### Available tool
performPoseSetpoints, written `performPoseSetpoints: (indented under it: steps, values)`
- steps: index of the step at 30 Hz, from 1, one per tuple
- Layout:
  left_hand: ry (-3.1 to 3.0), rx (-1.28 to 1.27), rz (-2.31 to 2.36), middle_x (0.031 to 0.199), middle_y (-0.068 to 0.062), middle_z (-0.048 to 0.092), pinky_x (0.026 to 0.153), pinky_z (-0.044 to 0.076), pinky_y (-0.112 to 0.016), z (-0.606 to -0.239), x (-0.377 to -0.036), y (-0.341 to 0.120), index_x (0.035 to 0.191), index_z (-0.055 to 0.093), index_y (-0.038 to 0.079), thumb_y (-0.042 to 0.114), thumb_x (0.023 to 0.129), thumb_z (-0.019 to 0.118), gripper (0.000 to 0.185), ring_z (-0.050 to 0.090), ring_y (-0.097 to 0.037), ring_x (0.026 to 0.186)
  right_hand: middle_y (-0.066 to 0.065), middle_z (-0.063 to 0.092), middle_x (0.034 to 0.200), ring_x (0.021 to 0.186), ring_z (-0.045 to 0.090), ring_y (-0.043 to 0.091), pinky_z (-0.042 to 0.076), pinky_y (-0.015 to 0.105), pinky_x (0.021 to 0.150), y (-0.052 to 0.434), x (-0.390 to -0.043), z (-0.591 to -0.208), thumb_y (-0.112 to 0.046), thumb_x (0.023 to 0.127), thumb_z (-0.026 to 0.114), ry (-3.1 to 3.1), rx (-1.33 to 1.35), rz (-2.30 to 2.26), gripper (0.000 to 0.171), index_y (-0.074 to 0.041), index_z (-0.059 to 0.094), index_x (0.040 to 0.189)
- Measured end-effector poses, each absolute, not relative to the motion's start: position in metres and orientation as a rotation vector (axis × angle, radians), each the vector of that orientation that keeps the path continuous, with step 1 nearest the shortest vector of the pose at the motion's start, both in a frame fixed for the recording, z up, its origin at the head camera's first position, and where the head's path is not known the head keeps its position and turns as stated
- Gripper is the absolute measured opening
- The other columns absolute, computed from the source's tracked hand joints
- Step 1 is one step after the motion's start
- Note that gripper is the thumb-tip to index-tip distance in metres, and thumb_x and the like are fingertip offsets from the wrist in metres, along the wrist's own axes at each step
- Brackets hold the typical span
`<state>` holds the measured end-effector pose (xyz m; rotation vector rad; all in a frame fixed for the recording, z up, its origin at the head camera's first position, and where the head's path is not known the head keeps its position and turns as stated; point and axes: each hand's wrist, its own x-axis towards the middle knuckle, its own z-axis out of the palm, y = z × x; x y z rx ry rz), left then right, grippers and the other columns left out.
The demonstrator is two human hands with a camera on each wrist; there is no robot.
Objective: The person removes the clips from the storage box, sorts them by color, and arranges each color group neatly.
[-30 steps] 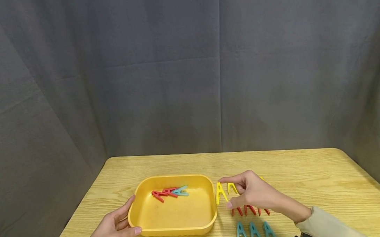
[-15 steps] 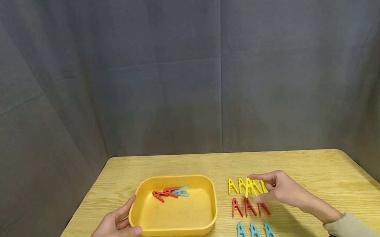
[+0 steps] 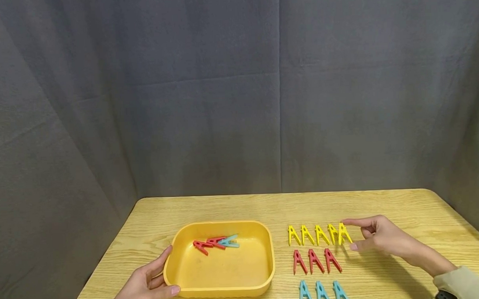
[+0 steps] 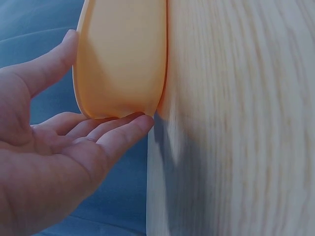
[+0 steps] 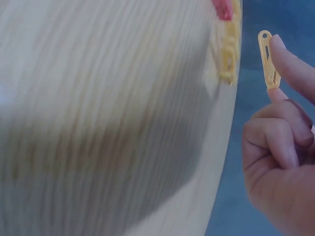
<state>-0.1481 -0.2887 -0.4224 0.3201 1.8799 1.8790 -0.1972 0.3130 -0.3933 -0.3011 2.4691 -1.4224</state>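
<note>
A yellow tray [image 3: 224,273] sits on the wooden table [image 3: 384,204] with two red pegs [image 3: 207,244] and a blue peg [image 3: 228,242] inside. My left hand [image 3: 154,280] cups the tray's near left corner with straight fingers; in the left wrist view the left hand [image 4: 74,147] touches the tray [image 4: 123,59] at its edge. My right hand [image 3: 350,236] pinches a yellow peg [image 3: 344,234] between index finger and thumb, at the right end of the yellow row. The right wrist view shows the right hand [image 5: 280,147] and that yellow peg [image 5: 268,61].
Right of the tray lie three rows of pegs: several yellow ones [image 3: 307,235] at the back, three red [image 3: 315,261] in the middle, three blue [image 3: 323,293] at the front edge. A grey curtain [image 3: 237,92] hangs behind the table.
My right hand has carried the yellow peg from beside the tray rightward, to the right end of the yellow row. The left hand and tray have stayed put.
</note>
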Motion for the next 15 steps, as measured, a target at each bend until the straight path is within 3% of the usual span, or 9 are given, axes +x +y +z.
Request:
performPoseSetpoints:
  steps: [15]
  values:
    - [1.876,0.344,1.896,0.165,-0.037,0.004,0.102,0.055,-0.040,-0.425,-0.149,-0.289,0.164,-0.002,-0.007,0.004,0.098,0.075,0.101,0.043,-0.040,0.142,-0.007,0.032,0.067,0.050,0.017,0.009,0.020,0.026,0.043,0.352,-0.210,-0.406,-0.007,0.095,0.078,2.313,-0.309,-1.452,0.070,0.015,0.042,0.152]
